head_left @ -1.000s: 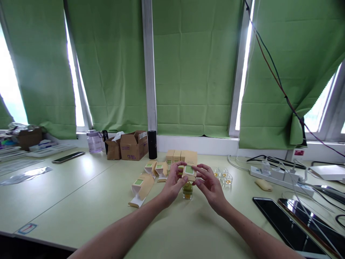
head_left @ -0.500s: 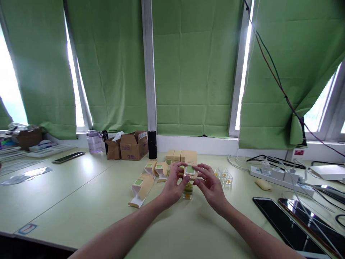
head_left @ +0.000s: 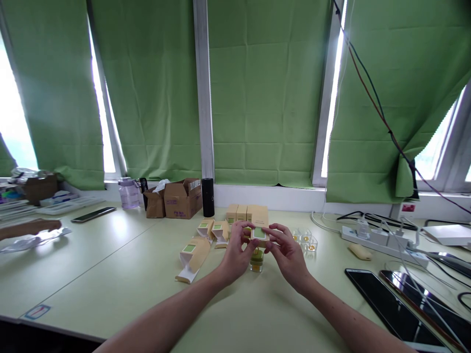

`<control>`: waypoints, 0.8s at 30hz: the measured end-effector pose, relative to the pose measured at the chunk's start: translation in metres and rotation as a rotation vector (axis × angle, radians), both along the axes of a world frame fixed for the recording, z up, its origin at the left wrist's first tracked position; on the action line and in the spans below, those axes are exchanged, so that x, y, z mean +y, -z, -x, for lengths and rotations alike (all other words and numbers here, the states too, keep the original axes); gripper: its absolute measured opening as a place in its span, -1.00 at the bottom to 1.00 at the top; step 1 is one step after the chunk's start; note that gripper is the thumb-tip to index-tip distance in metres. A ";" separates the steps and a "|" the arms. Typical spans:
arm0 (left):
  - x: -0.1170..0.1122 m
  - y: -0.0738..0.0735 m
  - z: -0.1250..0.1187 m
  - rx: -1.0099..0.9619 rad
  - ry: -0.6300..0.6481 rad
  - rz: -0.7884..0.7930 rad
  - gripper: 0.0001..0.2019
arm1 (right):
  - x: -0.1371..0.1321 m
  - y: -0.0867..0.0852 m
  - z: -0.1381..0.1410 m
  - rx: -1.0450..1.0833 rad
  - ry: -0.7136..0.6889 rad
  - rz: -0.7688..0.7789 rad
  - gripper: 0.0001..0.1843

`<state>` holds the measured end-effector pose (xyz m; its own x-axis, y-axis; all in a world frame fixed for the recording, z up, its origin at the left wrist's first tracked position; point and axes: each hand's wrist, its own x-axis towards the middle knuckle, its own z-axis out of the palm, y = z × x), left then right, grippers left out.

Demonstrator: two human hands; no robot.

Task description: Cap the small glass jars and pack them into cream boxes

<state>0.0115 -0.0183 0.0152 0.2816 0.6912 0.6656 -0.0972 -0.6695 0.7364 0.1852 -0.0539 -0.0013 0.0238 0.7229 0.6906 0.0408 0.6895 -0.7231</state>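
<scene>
Between my fingertips is a small kraft-paper box [head_left: 260,236] with a green square on its face. My left hand [head_left: 235,255] grips its left side, and my right hand [head_left: 290,257] pinches the right side. Just below the box, a small clear jar with a green top [head_left: 256,264] stands on the table. To the left lie kraft boxes with opened flaps: a nearer one [head_left: 195,255] and two behind it, one of them a small box [head_left: 220,232]. Behind my hands stand several closed kraft boxes [head_left: 258,214]. Several small clear containers with golden centres [head_left: 305,238] sit right of my right hand.
On the right are a power strip [head_left: 382,245] with cables, a beige object [head_left: 359,252] and dark tablets [head_left: 390,304]. At the back stand cardboard boxes [head_left: 182,202], a black cylinder [head_left: 208,197] and a purple bottle [head_left: 128,193]. Another person's hand [head_left: 35,227] reaches over a plastic bag [head_left: 40,239].
The box between my hands has tilted slightly and sits a little lower, while my hands barely moved. Another person's hand has come in from the left edge above the plastic bag.
</scene>
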 end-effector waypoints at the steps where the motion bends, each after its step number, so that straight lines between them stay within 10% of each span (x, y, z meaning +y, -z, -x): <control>1: 0.000 0.000 0.000 0.011 -0.019 -0.024 -0.69 | 0.001 0.000 0.000 -0.005 0.006 0.002 -0.67; 24: 0.002 -0.001 0.008 0.090 -0.309 -0.273 -0.53 | -0.028 -0.012 0.002 -0.403 0.037 -0.179 -0.42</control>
<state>0.0033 -0.0168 0.0158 0.1541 0.5538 0.8182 0.1959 -0.8288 0.5241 0.1830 -0.0816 0.0112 -0.2493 0.5950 0.7641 0.3218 0.7951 -0.5141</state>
